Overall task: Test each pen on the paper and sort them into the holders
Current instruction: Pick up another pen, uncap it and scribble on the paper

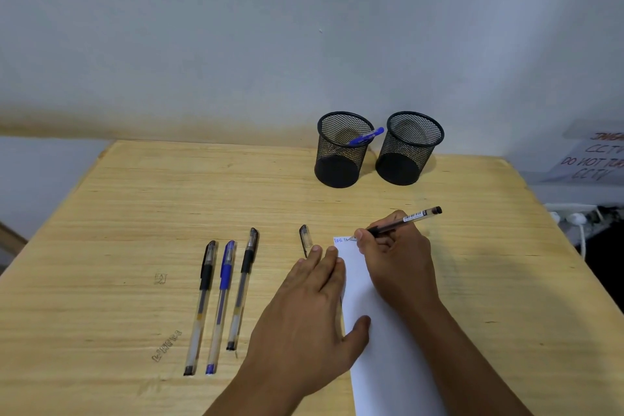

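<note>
The left hand (314, 311) lies flat, fingers spread, pinning the thin paper (381, 341) (which would likely slide otherwise). The right hand (395, 257) pinches a light, stiff black pen (405, 220) at its grip, tip on the paper's far edge. Beyond, open tabletop leads to two mesh holders (341, 152).
</note>
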`<state>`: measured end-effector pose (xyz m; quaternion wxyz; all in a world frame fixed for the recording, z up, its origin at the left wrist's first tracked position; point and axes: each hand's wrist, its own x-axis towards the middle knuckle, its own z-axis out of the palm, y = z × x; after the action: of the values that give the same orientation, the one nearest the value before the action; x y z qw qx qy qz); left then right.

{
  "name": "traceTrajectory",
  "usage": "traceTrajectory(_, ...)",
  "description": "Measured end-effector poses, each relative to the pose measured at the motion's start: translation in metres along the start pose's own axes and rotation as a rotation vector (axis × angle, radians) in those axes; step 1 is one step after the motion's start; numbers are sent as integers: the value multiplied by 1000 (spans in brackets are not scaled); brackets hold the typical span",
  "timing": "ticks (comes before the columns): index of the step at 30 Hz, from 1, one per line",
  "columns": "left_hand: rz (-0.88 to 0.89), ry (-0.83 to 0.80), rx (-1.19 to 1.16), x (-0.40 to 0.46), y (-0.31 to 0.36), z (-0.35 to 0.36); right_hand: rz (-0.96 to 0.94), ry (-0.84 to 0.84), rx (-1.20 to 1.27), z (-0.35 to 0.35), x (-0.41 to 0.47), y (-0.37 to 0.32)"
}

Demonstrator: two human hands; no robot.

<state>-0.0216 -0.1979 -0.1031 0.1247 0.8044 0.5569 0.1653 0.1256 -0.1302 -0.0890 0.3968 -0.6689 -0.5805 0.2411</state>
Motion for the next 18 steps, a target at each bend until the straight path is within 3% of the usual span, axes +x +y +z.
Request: traceTrajectory(18, -3, 28, -20, 0, 0, 3, 36, 1, 51, 0, 1, 2)
